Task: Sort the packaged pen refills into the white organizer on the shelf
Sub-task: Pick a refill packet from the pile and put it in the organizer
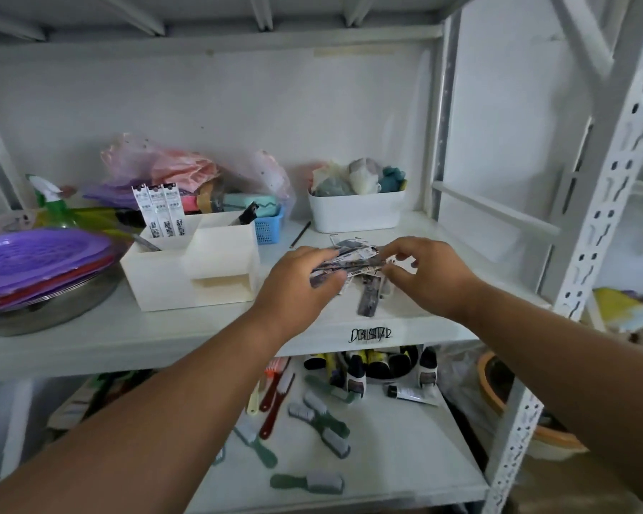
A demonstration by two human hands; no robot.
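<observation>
Left hand grips a bundle of refill packs on the shelf, right hand pinching its end. Organizer at 9 o'clock holds 3 upright packs.

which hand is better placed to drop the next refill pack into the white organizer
Left. The left hand already grips refill packs and lies nearer the white organizer; the right hand sits farther away, over the pile.

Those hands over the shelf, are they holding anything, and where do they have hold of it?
The left hand grips a bundle of packaged pen refills by its near end. The right hand touches the bundle's far end with curled fingertips; whether it pinches cannot be told.
</observation>
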